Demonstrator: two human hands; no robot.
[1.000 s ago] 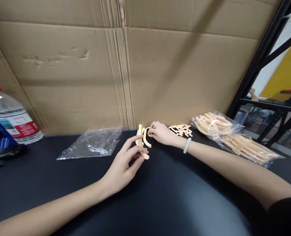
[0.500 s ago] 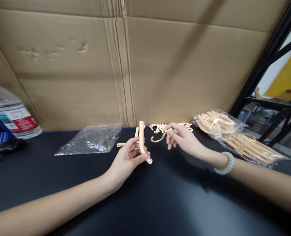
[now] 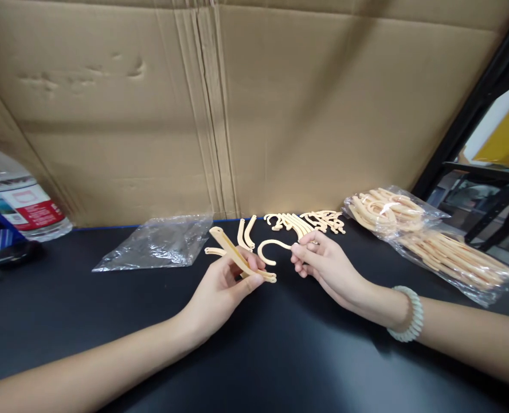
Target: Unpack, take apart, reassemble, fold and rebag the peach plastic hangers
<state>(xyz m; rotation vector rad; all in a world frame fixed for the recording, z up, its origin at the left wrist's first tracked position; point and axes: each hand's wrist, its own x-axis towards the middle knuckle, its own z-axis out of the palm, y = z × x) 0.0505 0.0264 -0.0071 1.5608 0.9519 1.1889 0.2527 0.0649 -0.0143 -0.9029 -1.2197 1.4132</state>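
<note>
At far left, a water bottle (image 3: 20,198) with a red-and-white label stands against the cardboard wall (image 3: 280,109), beside a blue object cut off by the frame edge. Next lies an empty clear plastic bag (image 3: 157,245), flat on the black table (image 3: 280,355). Centre: the left hand (image 3: 220,287) grips a curved beige hanger arm (image 3: 241,261) between thumb and fingers, raised above the table and slanting down to the right. Behind it lie a few loose beige arms (image 3: 246,232). Just right of the arm's lower end, the right hand (image 3: 327,267) pinches the stem of a beige hook (image 3: 269,249), its curl pointing toward the arm; whether the two parts touch is unclear. A pale bead bracelet (image 3: 407,315) circles the right wrist. Behind the right hand, loose hooks (image 3: 306,221) lie in a row; at far right, a clear bag of beige parts (image 3: 426,241).
</note>
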